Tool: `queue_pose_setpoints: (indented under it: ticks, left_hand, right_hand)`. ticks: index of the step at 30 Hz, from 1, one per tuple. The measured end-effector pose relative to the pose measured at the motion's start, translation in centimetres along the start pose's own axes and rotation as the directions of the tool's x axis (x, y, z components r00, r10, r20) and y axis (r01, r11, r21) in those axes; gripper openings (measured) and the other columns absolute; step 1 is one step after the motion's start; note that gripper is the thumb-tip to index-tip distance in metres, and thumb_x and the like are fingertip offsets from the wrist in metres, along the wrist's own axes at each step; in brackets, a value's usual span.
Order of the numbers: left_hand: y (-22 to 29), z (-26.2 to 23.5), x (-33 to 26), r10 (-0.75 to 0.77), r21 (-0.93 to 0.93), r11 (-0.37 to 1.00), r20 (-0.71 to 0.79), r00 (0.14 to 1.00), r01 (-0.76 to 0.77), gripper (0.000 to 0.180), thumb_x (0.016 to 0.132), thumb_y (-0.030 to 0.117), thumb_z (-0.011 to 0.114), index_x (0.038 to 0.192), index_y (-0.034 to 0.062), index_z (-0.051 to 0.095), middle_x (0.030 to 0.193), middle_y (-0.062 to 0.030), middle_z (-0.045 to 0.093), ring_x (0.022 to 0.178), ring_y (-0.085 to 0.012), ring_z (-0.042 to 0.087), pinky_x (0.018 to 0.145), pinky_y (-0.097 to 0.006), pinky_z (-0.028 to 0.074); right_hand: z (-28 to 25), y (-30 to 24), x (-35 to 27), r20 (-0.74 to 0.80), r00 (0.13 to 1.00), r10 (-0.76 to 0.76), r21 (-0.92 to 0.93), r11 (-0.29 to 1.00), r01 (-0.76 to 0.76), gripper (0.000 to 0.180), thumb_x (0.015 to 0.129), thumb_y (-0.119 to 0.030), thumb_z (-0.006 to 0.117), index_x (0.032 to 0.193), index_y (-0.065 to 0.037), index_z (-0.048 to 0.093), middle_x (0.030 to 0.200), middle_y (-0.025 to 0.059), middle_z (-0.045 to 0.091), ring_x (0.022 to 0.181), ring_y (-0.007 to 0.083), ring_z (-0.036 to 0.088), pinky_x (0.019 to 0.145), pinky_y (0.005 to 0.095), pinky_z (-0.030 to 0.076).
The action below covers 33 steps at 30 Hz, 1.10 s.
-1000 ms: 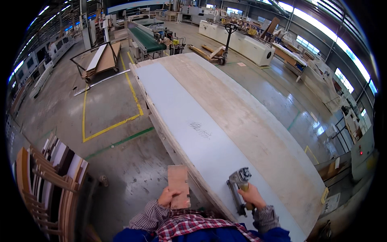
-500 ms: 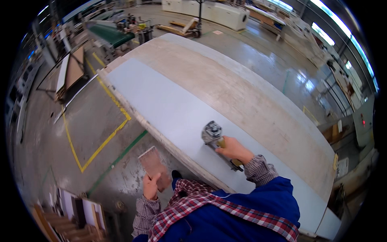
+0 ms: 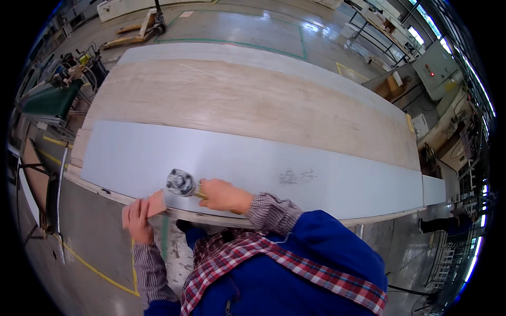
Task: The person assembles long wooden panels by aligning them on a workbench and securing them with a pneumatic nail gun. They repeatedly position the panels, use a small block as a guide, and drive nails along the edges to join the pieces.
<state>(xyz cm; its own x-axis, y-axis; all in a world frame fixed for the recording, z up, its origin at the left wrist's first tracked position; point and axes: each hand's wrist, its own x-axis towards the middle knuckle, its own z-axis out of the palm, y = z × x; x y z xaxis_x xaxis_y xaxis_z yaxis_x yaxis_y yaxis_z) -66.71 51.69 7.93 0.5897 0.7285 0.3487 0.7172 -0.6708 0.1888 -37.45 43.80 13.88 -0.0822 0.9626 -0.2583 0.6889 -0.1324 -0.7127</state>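
My right hand [image 3: 226,196] is wrapped round the yellowish handle of a compact power tool with a round, black-and-white mottled head [image 3: 180,183]. The tool is over the near edge of a white sheet [image 3: 132,152]; I cannot tell whether it touches. My left hand [image 3: 139,220] grips a flat, pinkish-brown piece of board [image 3: 156,204] at the near edge of the workpiece, just left of the tool. The white sheet lies along the near side of a large, pale wooden panel [image 3: 253,100]. Dark scribbled marks [image 3: 297,177] show on the sheet, right of my right hand.
A green-topped conveyor [image 3: 50,102] stands at the left, near leaning boards [image 3: 34,179]. Beyond the panel is a yellow pallet truck [image 3: 139,34]. A grey control cabinet [image 3: 436,68] stands at the far right. Another person in dark clothes [image 3: 448,224] is at the right.
The view has turned to the right. My left hand has brought the board piece up from beside the panel to its edge. My right hand has moved the tool leftward, close to it.
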Motion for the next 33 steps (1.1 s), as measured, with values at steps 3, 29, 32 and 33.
queue_pose_setpoints:
  ticks: [3,29,32,33]
  left_hand:
    - [-9.9,2.3,3.3,0.167,0.041,0.985,0.057,0.984,-0.169,0.043,0.069,-0.001,0.049,0.109,0.0124,0.060,0.115,-0.0140,0.054,0.109,-0.0299,0.049,0.095,-0.044,0.035]
    - [-30.5,3.1,5.6,-0.210,-0.287,0.919,0.221,0.952,0.269,0.032,0.076,0.012,0.054,0.105,0.0024,0.058,0.128,-0.0134,0.045,0.118,-0.0283,0.041,0.103,-0.040,0.028]
    - [-31.8,4.7,5.5,-0.233,-0.382,0.907,-0.105,0.967,0.177,0.035,0.071,0.011,0.060,0.105,0.0036,0.058,0.125,-0.0174,0.046,0.107,-0.0337,0.048,0.096,-0.044,0.036]
    - [-31.9,4.4,5.8,-0.247,-0.367,0.909,-0.090,0.965,0.199,0.039,0.070,0.012,0.062,0.108,0.0036,0.055,0.125,-0.0173,0.045,0.109,-0.0341,0.047,0.097,-0.045,0.034]
  right_hand:
    - [1.8,-1.6,4.0,-0.009,0.999,-0.052,0.026,0.998,0.052,0.043,0.075,-0.025,0.066,0.103,0.004,0.049,0.088,0.0250,0.060,0.083,0.0394,0.058,0.074,0.0431,0.046]
    - [9.3,-24.6,37.7,0.469,0.871,0.142,-0.087,0.990,-0.114,0.015,0.065,-0.008,0.059,0.057,0.005,0.056,0.051,0.0103,0.055,0.041,0.0173,0.052,0.039,0.0300,0.041]
    - [9.4,-23.3,37.8,0.464,0.876,0.133,0.038,0.985,-0.169,0.015,0.066,-0.007,0.058,0.056,0.004,0.054,0.049,0.0097,0.054,0.039,0.0169,0.050,0.039,0.0296,0.040]
    - [9.4,-23.1,37.8,0.461,0.879,0.123,0.086,0.979,-0.183,0.016,0.066,-0.007,0.057,0.055,0.004,0.054,0.049,0.0095,0.053,0.039,0.0167,0.050,0.039,0.0295,0.040]
